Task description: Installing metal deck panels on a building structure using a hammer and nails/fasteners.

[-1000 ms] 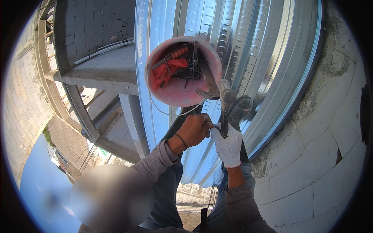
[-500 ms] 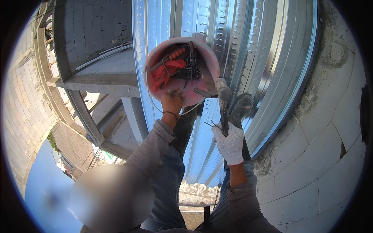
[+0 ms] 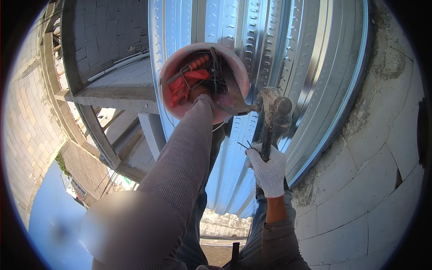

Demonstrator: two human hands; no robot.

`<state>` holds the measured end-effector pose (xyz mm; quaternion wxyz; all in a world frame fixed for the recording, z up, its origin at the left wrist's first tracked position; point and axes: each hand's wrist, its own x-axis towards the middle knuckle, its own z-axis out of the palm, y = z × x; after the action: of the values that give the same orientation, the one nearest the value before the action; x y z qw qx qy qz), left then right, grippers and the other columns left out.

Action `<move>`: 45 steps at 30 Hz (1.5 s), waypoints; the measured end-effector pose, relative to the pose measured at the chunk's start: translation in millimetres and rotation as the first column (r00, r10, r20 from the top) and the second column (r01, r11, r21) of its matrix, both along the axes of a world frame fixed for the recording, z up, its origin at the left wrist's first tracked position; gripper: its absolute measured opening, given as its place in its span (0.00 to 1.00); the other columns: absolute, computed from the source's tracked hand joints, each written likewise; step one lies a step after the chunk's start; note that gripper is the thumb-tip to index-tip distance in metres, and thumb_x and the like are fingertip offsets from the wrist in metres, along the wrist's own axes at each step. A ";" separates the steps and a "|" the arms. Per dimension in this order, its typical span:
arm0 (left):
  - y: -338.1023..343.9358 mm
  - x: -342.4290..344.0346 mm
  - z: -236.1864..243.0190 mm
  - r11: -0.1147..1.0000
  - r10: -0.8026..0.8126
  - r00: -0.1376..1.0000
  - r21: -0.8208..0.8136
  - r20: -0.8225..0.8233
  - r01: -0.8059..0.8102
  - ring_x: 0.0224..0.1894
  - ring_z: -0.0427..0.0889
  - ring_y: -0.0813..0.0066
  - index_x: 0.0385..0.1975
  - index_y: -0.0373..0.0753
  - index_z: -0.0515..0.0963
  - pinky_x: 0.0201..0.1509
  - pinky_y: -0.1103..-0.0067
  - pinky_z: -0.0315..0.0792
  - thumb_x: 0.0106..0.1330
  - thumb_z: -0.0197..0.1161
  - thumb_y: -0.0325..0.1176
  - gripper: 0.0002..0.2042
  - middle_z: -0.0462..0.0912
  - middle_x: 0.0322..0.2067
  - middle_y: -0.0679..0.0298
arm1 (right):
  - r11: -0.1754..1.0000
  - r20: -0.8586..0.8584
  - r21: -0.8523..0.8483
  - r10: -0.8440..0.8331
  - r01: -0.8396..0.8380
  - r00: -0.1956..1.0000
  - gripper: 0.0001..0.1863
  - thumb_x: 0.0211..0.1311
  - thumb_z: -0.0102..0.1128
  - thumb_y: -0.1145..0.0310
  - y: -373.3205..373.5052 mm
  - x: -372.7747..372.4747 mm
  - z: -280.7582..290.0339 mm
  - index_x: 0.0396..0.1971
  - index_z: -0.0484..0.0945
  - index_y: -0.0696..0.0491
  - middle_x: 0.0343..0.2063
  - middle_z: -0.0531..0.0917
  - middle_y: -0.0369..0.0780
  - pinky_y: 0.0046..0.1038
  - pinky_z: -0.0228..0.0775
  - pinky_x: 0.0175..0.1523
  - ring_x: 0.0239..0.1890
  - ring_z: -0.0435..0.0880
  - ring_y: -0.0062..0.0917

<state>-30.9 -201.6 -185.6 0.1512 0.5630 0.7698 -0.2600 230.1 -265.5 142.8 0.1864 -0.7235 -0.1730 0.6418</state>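
Observation:
A pink bucket stands in front of me. My left hand reaches down inside it beside a red plastic bag; its fingers are hidden. Next to the bag lie an orange-handled tool and a loose heap of dark nails. In a white glove, my right hand is closed round the handle of a claw hammer. The hammer's head is up, its claw pointing left by the bucket's rim. Thin nails stick out between the gloved thumb and fingers.
Ribbed metal decking lies beneath the bucket and my feet. A pale block wall borders it on the right. To the left, beyond the decking's edge, concrete beams frame openings onto a lower level.
My left hand has gone from the bucket's near rim down into it, the arm stretching forward. The bucket appears slightly farther left. The hammer's head has shifted a little to the right.

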 end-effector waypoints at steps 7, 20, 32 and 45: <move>-10.6 -38.4 -25.7 0.933 -0.358 0.931 0.006 -0.068 0.359 0.61 0.68 0.70 0.57 0.40 0.69 0.65 0.74 0.58 0.67 0.47 0.49 0.24 0.69 0.59 0.57 | 1.000 -0.062 -0.007 0.014 -0.014 0.998 0.08 0.56 0.62 0.71 -1.6 -2.7 -4.9 0.27 0.80 0.61 0.14 0.80 0.37 0.19 0.69 0.25 0.19 0.81 0.16; -50.2 -21.7 41.6 0.929 0.181 0.930 0.256 0.320 -0.269 0.38 0.84 0.59 0.27 0.38 0.82 0.41 0.68 0.77 0.60 0.55 0.39 0.13 0.84 0.32 0.55 | 0.994 -0.071 -0.095 -0.051 0.045 0.996 0.08 0.55 0.62 0.70 1.4 -2.2 -8.4 0.28 0.81 0.61 0.15 0.80 0.38 0.19 0.69 0.26 0.18 0.80 0.17; -15.5 15.3 103.6 0.957 0.259 0.924 0.057 0.281 -0.285 0.38 0.82 0.48 0.36 0.35 0.79 0.43 0.62 0.76 0.61 0.55 0.39 0.14 0.82 0.35 0.45 | 0.997 -0.103 -0.074 -0.017 0.009 0.995 0.08 0.55 0.61 0.71 0.9 6.2 -9.2 0.27 0.81 0.61 0.17 0.81 0.38 0.19 0.70 0.26 0.18 0.81 0.17; -9.7 1.3 40.3 0.950 0.024 0.998 0.312 -0.064 -0.003 0.37 0.85 0.60 0.35 0.41 0.82 0.41 0.68 0.77 0.61 0.58 0.38 0.10 0.85 0.34 0.55 | 0.993 -0.138 -0.105 -0.066 0.052 0.988 0.08 0.56 0.62 0.69 0.0 2.3 -9.6 0.28 0.81 0.59 0.14 0.80 0.37 0.18 0.68 0.24 0.18 0.81 0.16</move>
<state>-29.6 -211.3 -145.2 0.0364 0.5656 0.8095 -0.1530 232.4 -265.5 133.2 0.1804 -0.6897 -0.1053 0.6933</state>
